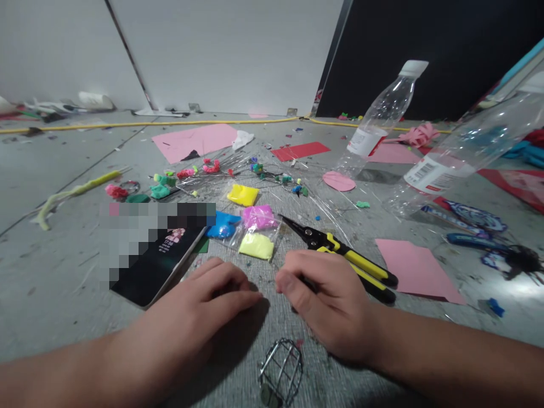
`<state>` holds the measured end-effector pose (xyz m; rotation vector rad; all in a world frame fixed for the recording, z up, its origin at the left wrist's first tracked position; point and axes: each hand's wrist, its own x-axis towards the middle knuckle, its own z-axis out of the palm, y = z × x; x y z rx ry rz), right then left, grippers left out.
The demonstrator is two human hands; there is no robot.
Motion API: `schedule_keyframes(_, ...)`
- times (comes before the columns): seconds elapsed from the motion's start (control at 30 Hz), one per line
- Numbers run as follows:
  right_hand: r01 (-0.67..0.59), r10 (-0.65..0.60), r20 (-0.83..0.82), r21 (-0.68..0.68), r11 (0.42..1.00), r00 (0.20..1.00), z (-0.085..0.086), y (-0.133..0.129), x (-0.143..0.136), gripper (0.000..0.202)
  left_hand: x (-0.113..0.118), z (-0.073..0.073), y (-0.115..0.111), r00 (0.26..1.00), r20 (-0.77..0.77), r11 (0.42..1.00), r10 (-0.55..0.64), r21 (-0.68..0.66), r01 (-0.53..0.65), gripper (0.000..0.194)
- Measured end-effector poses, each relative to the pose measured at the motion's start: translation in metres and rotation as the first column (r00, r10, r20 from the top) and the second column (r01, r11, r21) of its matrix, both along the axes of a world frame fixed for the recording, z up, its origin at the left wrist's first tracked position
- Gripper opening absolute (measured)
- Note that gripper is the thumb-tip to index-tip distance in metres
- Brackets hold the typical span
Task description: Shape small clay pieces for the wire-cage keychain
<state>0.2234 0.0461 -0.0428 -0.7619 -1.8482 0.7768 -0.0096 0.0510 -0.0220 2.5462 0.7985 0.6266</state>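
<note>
My left hand (212, 303) rests palm down on the grey surface, thumb stretched out and fingers loosely bent, with nothing visible in it. A phone (153, 266) lies just beyond it, its screen partly blurred. Closed in a fist, my right hand (325, 300) hides whatever its fingers may hold. Yellow-and-black pliers (357, 260) lie right behind that hand. Between my forearms sits a small cage-like piece of bent wire (280, 371). Ahead of both hands are small clear bags of clay: yellow (243, 195), blue (223, 225), pink (259, 216) and pale yellow (256, 246).
Thin wires (297, 192) and coloured clay bits (161, 186) lie scattered farther back. Two clear plastic bottles (361, 141) (437, 170) stand on the right. Pink paper (416, 269) lies near the pliers. A yellow cord (170, 122) runs along the white panels (221, 51).
</note>
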Motion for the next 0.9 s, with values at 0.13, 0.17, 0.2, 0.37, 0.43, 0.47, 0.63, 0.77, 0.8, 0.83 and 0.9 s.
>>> schedule_keyframes(0.13, 0.026, -0.025, 0.036, -0.009, 1.0, 0.999, 0.0, 0.003, 0.0, 0.035, -0.004, -0.006, -0.001, 0.983, -0.179, 0.999, 0.046, 0.019, -0.043, 0.052)
schedule_keyframes(0.17, 0.026, -0.025, 0.042, -0.008, 1.0, 0.999, 0.0, 0.003, 0.0, 0.035, -0.005, -0.007, -0.002, 0.982, -0.181, 0.999, 0.051, 0.016, -0.049, 0.054)
schedule_keyframes(0.2, 0.026, -0.025, 0.046, -0.007, 1.0, 0.999, -0.001, 0.004, 0.0, 0.035, -0.006, -0.007, -0.002, 0.982, -0.176, 0.998, 0.067, 0.015, -0.065, 0.055)
schedule_keyframes(0.37, 0.036, -0.035, 0.044, -0.033, 0.999, 0.998, -0.002, 0.004, -0.001, 0.036, -0.007, 0.0, 0.001, 0.981, -0.135, 0.988, 0.141, 0.081, -0.131, 0.02)
schedule_keyframes(0.43, 0.039, -0.038, 0.032, -0.035, 0.999, 0.999, -0.002, 0.005, -0.002, 0.036, -0.008, 0.002, 0.004, 0.959, -0.147, 0.958, 0.243, 0.192, -0.213, 0.021)
schedule_keyframes(0.47, 0.042, -0.041, 0.026, -0.031, 0.999, 0.999, -0.002, 0.006, -0.002, 0.037, -0.008, 0.002, 0.006, 0.943, -0.169, 0.941, 0.285, 0.238, -0.242, 0.027)
schedule_keyframes(0.63, 0.073, -0.073, 0.03, -0.024, 0.997, 0.997, -0.002, 0.006, -0.002, 0.039, -0.013, -0.004, 0.01, 0.886, -0.288, 0.919, 0.363, 0.269, -0.289, 0.037)
schedule_keyframes(0.77, 0.075, -0.074, 0.042, -0.018, 0.997, 0.996, -0.002, 0.006, -0.002, 0.039, -0.016, -0.001, 0.012, 0.852, -0.411, 0.939, 0.324, 0.249, -0.237, 0.046)
schedule_keyframes(0.8, 0.072, -0.071, 0.04, -0.016, 0.997, 0.997, -0.002, 0.006, -0.002, 0.039, -0.016, 0.0, 0.012, 0.848, -0.426, 0.943, 0.315, 0.243, -0.228, 0.046)
schedule_keyframes(0.83, 0.071, -0.071, 0.038, -0.014, 0.997, 0.997, -0.003, 0.006, -0.002, 0.039, -0.017, 0.002, 0.012, 0.846, -0.432, 0.944, 0.313, 0.24, -0.227, 0.046)
schedule_keyframes(0.9, 0.073, -0.073, 0.033, -0.007, 0.997, 0.997, -0.003, 0.006, -0.003, 0.039, -0.016, 0.003, 0.013, 0.863, -0.397, 0.941, 0.313, 0.249, -0.227, 0.044)
